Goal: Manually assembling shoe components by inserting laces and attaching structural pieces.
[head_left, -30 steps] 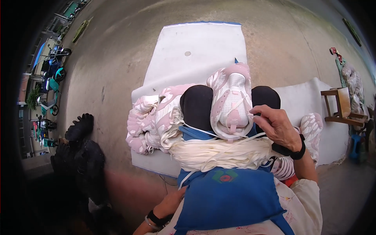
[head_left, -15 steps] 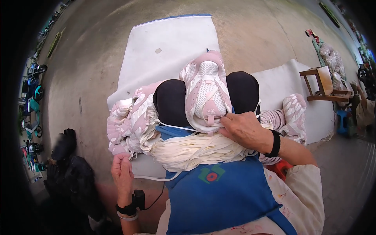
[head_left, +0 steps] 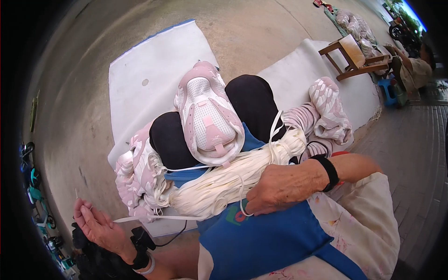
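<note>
A pink and white sneaker upper [head_left: 205, 114] rests between my two black-covered knees, its heel opening toward me. A thick bundle of cream shoelaces [head_left: 210, 186] lies across my lap above the blue apron [head_left: 266, 238]. Out to the left, my left hand [head_left: 100, 228] has its fingers closed on one white shoelace [head_left: 158, 217], which stretches back toward the bundle. My right hand [head_left: 282, 186] is at the near side of the bundle with its fingers curled in, and a loop of lace runs to its fingertips.
Stacked pink and white shoe uppers [head_left: 140, 168] lie at my left, and more uppers [head_left: 329, 112] at my right, on a white sheet [head_left: 154, 60]. A wooden stool [head_left: 352, 58] and a blue stool [head_left: 387, 92] stand at the right. Another person [head_left: 415, 70] sits beyond them.
My left hand has moved outward to the left, drawing the lace longer. My right hand has left the sneaker upper's heel and come down to the lace bundle. The view has turned and shifted.
</note>
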Available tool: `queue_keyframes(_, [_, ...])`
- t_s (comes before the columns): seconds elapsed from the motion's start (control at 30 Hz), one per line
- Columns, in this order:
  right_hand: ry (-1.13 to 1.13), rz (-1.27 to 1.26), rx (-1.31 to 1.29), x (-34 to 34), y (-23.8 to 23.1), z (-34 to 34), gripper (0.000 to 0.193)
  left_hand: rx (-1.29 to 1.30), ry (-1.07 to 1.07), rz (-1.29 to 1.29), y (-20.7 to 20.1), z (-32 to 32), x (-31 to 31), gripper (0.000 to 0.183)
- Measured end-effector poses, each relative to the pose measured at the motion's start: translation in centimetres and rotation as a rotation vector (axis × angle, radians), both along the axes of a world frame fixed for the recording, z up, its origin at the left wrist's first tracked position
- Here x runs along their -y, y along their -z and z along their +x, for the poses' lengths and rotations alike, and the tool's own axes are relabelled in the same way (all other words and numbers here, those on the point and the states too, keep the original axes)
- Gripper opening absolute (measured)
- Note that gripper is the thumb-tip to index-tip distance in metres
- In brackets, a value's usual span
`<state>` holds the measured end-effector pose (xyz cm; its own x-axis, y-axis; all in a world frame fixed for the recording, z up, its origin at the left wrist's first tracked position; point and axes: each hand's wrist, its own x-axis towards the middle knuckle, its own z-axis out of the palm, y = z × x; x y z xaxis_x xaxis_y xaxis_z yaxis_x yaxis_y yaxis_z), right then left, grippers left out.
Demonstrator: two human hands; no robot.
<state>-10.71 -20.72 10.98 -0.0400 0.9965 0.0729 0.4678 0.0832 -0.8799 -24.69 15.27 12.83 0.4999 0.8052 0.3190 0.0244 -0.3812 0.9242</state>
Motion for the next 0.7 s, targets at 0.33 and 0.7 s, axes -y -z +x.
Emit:
queue_keyframes(0.33, [0.764,-0.193,0.423,0.2,4.0,5.8,0.037,-0.417,0.646,0.002,2.8,8.6,9.1,0.041])
queue_keyframes(0.7, [0.533,-0.314,0.392,-1.0,5.6,6.4,0.045,-0.519,0.812,0.353,10.5,10.0,16.3,0.074])
